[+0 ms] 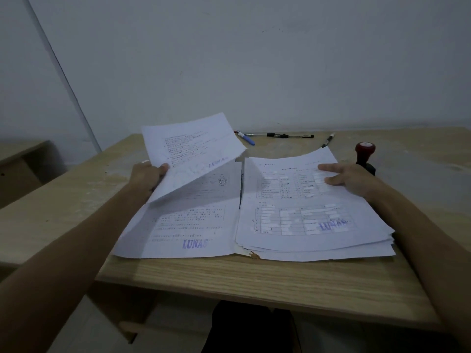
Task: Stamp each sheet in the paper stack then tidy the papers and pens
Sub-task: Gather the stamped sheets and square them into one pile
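While right hand (349,178) lies flat, steadying the right stack (313,225), left hand (147,175) pinches a stamped sheet (193,151), lifted for transfer.

table (254,281): matt grained wood | sheets (300,225): matt paper | stamp (365,149): glossy plastic

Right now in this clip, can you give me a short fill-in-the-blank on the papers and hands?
1. The left hand grips a lifted sheet stamped ____.
2. The right hand rests flat on the ____ pile of papers.
3. The stamp has a ____ top.
4. The pens lie near the ____.

Missing: LUNAS; right; red; wall
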